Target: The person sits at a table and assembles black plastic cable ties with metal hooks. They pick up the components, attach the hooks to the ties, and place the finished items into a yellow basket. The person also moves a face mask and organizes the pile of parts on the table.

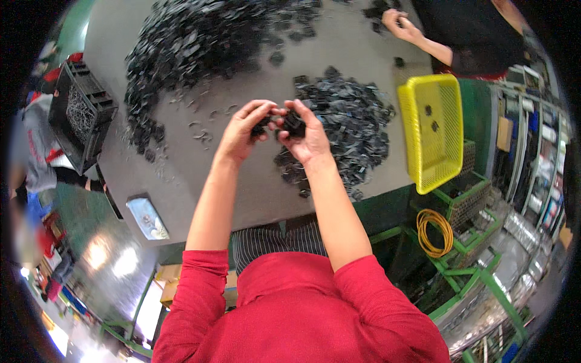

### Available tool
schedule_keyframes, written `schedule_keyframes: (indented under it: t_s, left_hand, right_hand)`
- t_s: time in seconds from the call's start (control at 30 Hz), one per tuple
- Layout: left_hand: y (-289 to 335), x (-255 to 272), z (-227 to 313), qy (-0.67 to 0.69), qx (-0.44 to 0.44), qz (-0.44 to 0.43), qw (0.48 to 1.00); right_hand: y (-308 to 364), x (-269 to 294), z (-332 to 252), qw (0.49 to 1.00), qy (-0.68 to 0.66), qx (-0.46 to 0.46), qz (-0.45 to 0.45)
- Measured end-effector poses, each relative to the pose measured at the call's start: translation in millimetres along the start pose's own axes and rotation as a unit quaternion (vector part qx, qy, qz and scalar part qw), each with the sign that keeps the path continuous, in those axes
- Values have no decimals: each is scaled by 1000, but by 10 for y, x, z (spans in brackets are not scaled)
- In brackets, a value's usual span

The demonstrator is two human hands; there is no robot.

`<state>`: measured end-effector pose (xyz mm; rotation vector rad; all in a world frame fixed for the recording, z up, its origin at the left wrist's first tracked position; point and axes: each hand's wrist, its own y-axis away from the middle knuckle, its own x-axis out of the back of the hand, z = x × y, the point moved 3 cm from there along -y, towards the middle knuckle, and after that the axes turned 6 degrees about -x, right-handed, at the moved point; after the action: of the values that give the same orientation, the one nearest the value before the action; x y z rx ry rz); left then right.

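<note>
Over the middle of the grey table (242,192), my two hands are close together with their fingertips nearly touching. My left hand (242,128) is closed around a small black piece (260,128), partly hidden by the fingers. Against the palm and fingers of my right hand (312,134) are dark black pieces (295,124); their exact shape is blurred. Just right of and beneath my right hand spreads a pile of flat black pieces (357,130). Farther off to the left lies a larger heap of similar black pieces (187,51).
A yellow plastic basket (411,136) with a few black pieces inside stands at the table's right edge. At the left edge are a black crate (91,136) and a light-blue tray (145,218). A co-worker's hand (402,26) reaches in at the far right. A coiled orange hose (446,245) hangs below.
</note>
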<state>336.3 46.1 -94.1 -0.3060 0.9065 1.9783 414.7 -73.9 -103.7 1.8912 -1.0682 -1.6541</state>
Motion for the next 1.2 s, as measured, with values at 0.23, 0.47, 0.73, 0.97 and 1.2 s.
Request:
schedule_keyframes:
  t_s: [0.23,0.47,0.73,0.97,1.2]
  left_hand:
    - [-596,-2512,-1079,-35,98,-63,993]
    - [-1117,-3808,-1883,-244,57,-86,964]
    - [-560,-2391,-858,-322,-142,14,936]
    - [704,651,102,-440,-374,424,698]
    - [1283,2776,456,-555,-342,468,597]
  right_hand:
    - [1144,1409,-1617,949,-54,263,165]
    - [1647,2140,-2501,922,-59,316,216]
    - [1466,1780,-2304,800,156,413,406]
    - [276,-242,-387,634,597,484,83]
    - [-914,-1426,1925,452,859,237,-40]
